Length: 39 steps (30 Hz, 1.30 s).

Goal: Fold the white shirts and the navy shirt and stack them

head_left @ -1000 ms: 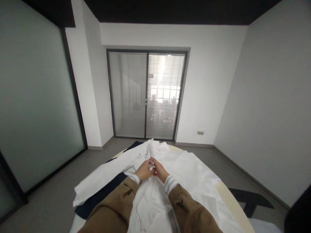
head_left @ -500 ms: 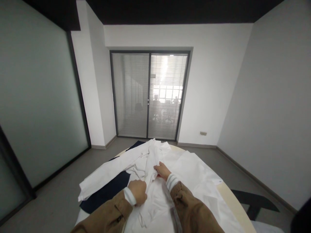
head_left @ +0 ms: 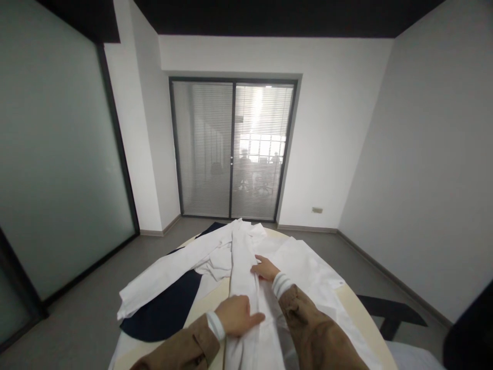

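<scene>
A white garment (head_left: 242, 252) with long sleeves, shirt-like, lies spread over a round table. Across the near part of its long folded strip rests my left hand (head_left: 238, 314), thumb stretched out to the right on the cloth; its other fingers bend down and are partly hidden. My right hand (head_left: 266, 269) is farther up, at the strip's right edge, with thumb and fingertips closed on the fabric. One sleeve (head_left: 162, 277) extends to the left over a dark navy cloth (head_left: 167, 313). More white fabric (head_left: 308, 272) spreads to the right.
The pale table top (head_left: 362, 313) shows along the right rim and beside my left forearm. A dark chair-like shape (head_left: 389, 311) stands at the right. Beyond the table are a glass door with blinds (head_left: 231, 149) and white walls; a frosted glass panel (head_left: 65, 154) is at left.
My left hand has moved right and nearer, its thumb now stretched out. The strip lies flatter and farther right, uncovering table top on its left. My right hand has shifted slightly right.
</scene>
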Motion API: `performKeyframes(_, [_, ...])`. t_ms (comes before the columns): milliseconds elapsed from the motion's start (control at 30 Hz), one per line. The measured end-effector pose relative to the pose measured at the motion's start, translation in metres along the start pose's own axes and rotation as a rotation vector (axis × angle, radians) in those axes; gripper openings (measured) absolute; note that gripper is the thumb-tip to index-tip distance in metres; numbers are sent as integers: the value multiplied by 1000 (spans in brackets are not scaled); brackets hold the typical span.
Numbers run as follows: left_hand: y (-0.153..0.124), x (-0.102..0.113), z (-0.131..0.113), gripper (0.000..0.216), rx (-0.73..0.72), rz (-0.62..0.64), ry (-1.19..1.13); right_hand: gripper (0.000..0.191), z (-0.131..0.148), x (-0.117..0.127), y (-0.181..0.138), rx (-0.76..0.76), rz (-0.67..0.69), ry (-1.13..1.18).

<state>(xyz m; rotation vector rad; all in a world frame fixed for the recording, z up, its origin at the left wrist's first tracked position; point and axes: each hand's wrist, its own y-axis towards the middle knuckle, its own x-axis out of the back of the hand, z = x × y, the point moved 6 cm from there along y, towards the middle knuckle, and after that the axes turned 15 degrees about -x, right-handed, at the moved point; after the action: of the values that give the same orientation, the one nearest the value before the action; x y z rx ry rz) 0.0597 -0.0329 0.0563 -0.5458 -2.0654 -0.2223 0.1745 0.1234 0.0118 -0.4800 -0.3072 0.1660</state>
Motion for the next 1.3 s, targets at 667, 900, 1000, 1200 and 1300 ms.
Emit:
performKeyframes(667, [-25, -40, -39, 13, -641, 352, 245, 52, -11, 5, -10, 166, 51, -81])
performKeyframes(900, [-28, -26, -57, 11, -800, 233, 132, 51, -12, 7, -5, 230, 5, -121])
performKeyframes(1000, [-24, -33, -61, 11, -807, 181, 151, 50, -8, 15, -5, 278, -49, -124])
performKeyframes(1200, [-17, -66, -59, 8, -742, 169, 256, 47, -19, 24, -4, 327, -113, -180])
performKeyframes(1300, [-15, -65, -60, 8, -728, 121, 240, 44, -25, 25, -3, 351, -123, -225])
